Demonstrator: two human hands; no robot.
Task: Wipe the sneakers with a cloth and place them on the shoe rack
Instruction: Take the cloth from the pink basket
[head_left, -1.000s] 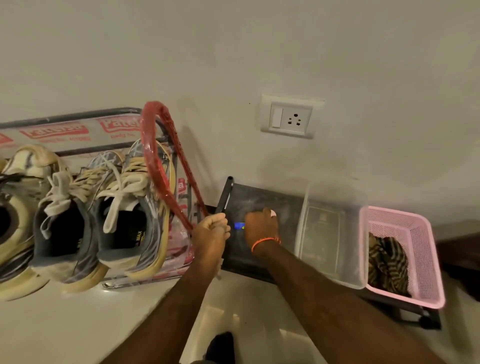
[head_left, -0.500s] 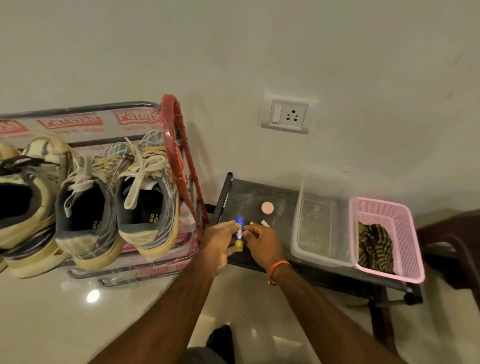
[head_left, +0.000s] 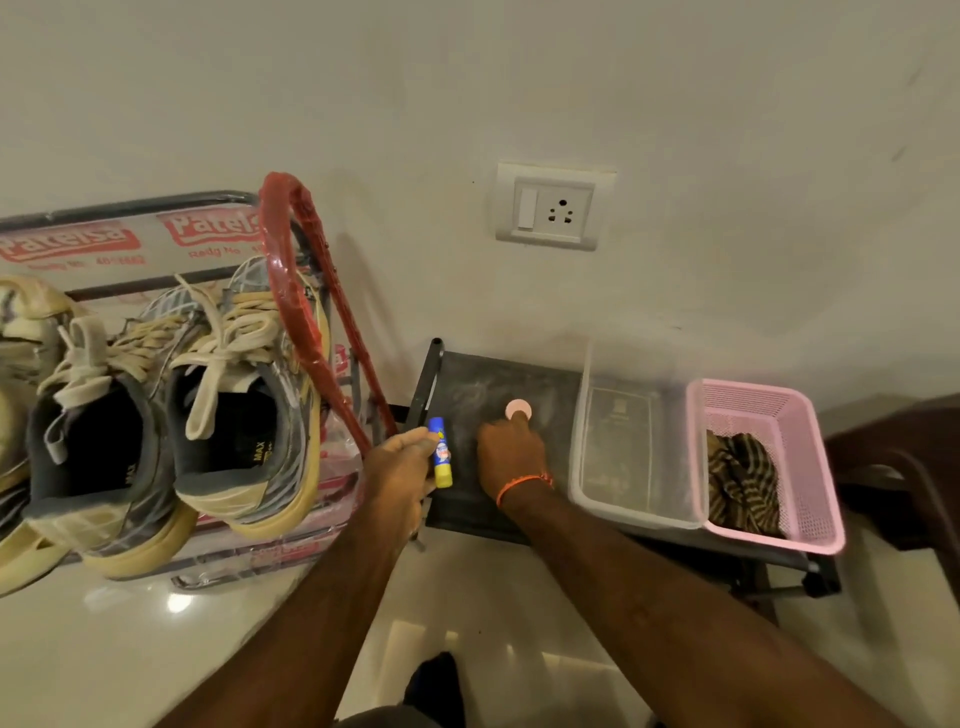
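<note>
Sneakers (head_left: 228, 410) racked, light and stiff-soled, best gripped at heels; left hand (head_left: 400, 467) clutches glue stick (head_left: 441, 460), right hand (head_left: 511, 452) pinches pink cap (head_left: 518, 409).

On the low table (head_left: 483, 384), a clear tub (head_left: 631, 457) is set right of a small cap (head_left: 518, 409), a basket (head_left: 769, 457) holding a cloth (head_left: 743, 480) further right, and the shoe rack (head_left: 291, 291) carrying sneakers (head_left: 171, 415) stands left.
</note>
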